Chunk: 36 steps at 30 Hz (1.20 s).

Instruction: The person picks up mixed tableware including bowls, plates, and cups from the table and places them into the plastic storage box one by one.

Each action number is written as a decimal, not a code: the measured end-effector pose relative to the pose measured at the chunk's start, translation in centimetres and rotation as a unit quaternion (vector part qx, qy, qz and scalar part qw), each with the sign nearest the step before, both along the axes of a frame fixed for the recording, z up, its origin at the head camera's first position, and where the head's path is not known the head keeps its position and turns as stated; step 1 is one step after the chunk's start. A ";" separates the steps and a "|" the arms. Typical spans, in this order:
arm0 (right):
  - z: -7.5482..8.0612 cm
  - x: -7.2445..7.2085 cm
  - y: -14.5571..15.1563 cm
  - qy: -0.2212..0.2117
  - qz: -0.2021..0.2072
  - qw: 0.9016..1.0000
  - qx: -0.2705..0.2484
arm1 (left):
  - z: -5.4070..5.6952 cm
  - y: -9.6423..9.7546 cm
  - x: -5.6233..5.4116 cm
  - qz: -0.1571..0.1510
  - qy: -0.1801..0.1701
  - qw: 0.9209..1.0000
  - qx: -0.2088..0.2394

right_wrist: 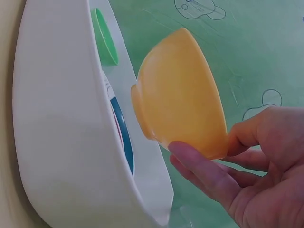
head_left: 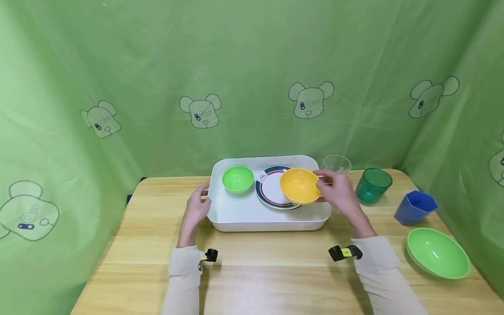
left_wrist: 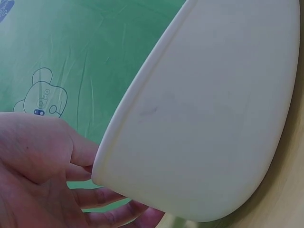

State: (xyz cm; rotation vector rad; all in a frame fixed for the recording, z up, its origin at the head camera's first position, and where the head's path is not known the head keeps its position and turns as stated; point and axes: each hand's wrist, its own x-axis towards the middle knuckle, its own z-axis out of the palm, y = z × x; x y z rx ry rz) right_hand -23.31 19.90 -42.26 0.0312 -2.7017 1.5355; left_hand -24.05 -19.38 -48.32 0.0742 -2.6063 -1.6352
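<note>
above one white tray point(head_left: 236, 212) — over at least one plate point(head_left: 271, 188) inside it — one yellow bowl point(head_left: 299, 186) is pinched in the right hand point(head_left: 336, 190). one small green bowl point(head_left: 238, 178) sits inside the tray's left half; the left hand point(head_left: 198, 205) grips the tray's left end. right of the tray, on the tabletop point(head_left: 252, 271), are three cups: one clear cup point(head_left: 337, 162), one teal cup point(head_left: 372, 187), one blue cup point(head_left: 414, 209), plus one larger green bowl point(head_left: 437, 253).
</note>
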 end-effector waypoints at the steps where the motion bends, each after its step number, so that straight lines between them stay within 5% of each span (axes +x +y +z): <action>1: -0.1 -0.1 -0.1 0.002 -0.002 1.000 -0.001 | 0.0 0.0 0.0 -0.001 0.001 1.000 -0.001; 13: -0.4 -0.9 -2.1 0.010 0.004 0.999 -0.033 | 0.7 0.4 0.4 -0.001 0.020 0.999 -0.029; 23: -0.6 -1.2 -3.1 -0.004 0.005 0.999 -0.038 | 0.8 0.1 0.1 -0.011 -0.010 0.999 -0.052; 36: -0.5 -1.7 -5.1 -0.004 0.003 0.999 -0.044 | 1.9 0.6 0.0 0.000 0.045 0.992 -0.115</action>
